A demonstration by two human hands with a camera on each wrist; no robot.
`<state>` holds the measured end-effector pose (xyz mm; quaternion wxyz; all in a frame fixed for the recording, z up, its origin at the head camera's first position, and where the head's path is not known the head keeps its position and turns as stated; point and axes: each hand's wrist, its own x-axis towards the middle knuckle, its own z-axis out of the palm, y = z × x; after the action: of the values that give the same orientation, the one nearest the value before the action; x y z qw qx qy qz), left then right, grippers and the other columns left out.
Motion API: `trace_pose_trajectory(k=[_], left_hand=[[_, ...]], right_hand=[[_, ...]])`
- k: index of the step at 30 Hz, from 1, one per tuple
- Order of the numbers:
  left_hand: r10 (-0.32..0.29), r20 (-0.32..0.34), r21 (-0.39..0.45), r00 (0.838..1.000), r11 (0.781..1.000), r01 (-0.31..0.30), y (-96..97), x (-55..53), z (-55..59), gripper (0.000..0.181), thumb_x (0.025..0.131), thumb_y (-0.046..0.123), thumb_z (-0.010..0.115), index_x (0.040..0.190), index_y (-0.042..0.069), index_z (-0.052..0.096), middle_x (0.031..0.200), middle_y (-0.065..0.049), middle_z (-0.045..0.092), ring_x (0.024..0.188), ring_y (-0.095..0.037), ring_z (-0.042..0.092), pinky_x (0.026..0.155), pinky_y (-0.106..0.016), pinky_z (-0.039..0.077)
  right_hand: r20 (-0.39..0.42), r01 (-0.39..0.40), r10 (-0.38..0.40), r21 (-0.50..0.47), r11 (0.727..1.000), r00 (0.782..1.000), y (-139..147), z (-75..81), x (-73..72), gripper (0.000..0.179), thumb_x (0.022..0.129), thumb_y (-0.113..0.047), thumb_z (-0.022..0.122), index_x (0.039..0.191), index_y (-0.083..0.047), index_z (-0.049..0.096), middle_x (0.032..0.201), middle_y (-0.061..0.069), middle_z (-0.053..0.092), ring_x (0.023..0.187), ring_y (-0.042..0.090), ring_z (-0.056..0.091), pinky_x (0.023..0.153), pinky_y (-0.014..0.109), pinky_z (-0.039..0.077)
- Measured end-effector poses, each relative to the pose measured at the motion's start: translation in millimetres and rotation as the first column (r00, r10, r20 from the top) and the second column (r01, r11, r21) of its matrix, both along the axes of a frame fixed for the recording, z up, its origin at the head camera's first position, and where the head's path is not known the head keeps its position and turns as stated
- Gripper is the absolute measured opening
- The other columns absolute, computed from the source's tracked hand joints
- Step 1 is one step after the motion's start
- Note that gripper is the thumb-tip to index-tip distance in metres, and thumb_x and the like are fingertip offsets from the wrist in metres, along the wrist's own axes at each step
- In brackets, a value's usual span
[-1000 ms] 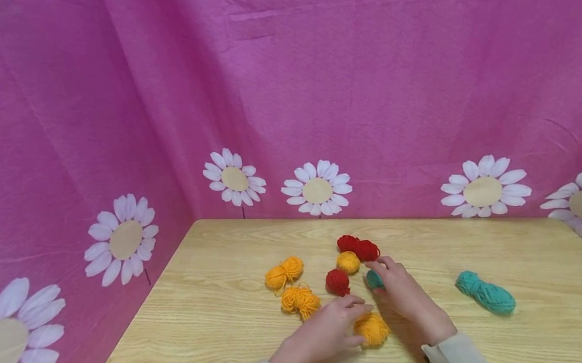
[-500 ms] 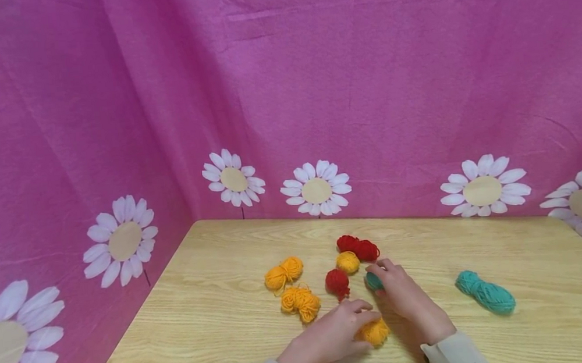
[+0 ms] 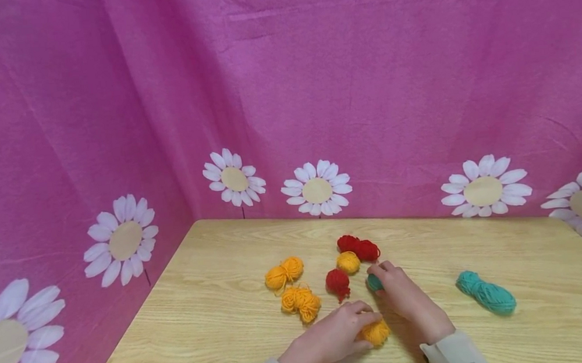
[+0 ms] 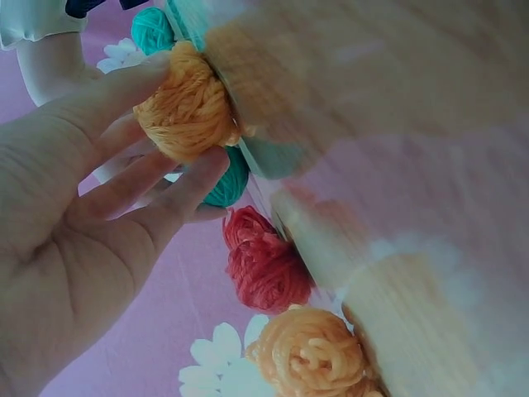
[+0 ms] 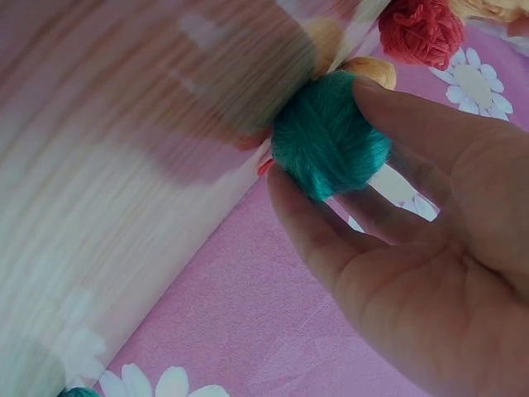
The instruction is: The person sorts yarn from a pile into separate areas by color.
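My left hand (image 3: 339,331) holds an orange ball of yarn (image 4: 188,103) between thumb and fingers, low over the table at the near middle. Just ahead and to the right, my right hand (image 3: 406,293) grips a round teal ball of yarn (image 5: 331,136) by its sides, thumb on one side and a finger on the other. In the head view a red yarn ball (image 3: 337,283) with a loose tuft lies left of the teal one. Behind it sits a small yellow-orange yarn ball (image 3: 348,262), close to a red twisted skein (image 3: 359,248).
Two orange yarn bundles lie to the left, one farther back (image 3: 284,273) and one nearer bundle (image 3: 301,304). A long teal skein (image 3: 486,293) rests on the wooden table (image 3: 203,312) at the right. A pink cloth (image 3: 382,91) with printed daisies hangs behind the table.
My left hand has shifted a little to the right and its fingers have come round the orange yarn ball. The right hand stays nearly still at the teal ball.
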<state>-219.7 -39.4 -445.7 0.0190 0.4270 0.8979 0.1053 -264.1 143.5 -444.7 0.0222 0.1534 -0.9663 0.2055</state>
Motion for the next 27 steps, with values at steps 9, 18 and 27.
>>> trace_pose_trajectory(k=[9, 18, 27], left_hand=[[-0.006, 0.001, 0.009, 1.000, 1.000, 0.006, -0.6, 0.6, 0.0, 0.044, 0.090, 0.031, 0.070, 0.132, 0.022, 0.061, 0.124, 0.006, 0.062, 0.110, -0.004, 0.059, 0.097, -0.015, 0.050], [-0.005, 0.006, 0.013, 1.000, 1.000, 0.005, -0.6, -0.7, -1.4, 0.045, 0.089, 0.032, 0.070, 0.132, 0.022, 0.061, 0.125, 0.005, 0.062, 0.110, -0.005, 0.059, 0.097, -0.015, 0.050], [-0.006, 0.023, 0.026, 1.000, 1.000, 0.005, -0.7, -0.5, -1.8, 0.045, 0.089, 0.031, 0.070, 0.132, 0.022, 0.061, 0.125, 0.005, 0.062, 0.109, -0.004, 0.059, 0.096, -0.014, 0.051]], right_hand=[[-0.023, -0.012, 0.012, 0.001, 1.000, 1.000, 0.8, 0.1, 2.1, 0.035, 0.082, 0.005, 0.072, 0.116, -0.002, 0.063, 0.107, 0.014, 0.060, 0.097, 0.028, 0.059, 0.092, 0.049, 0.056], [-0.046, -0.026, 0.025, -0.018, 1.000, 0.999, 2.2, 2.3, 4.8, 0.037, 0.081, 0.005, 0.073, 0.115, -0.003, 0.063, 0.105, 0.013, 0.060, 0.095, 0.027, 0.058, 0.092, 0.047, 0.057], [-0.104, -0.037, 0.033, -0.034, 0.999, 0.994, 5.9, 1.3, 6.0, 0.034, 0.083, 0.007, 0.071, 0.115, -0.003, 0.063, 0.108, 0.014, 0.060, 0.099, 0.028, 0.058, 0.091, 0.046, 0.057]])
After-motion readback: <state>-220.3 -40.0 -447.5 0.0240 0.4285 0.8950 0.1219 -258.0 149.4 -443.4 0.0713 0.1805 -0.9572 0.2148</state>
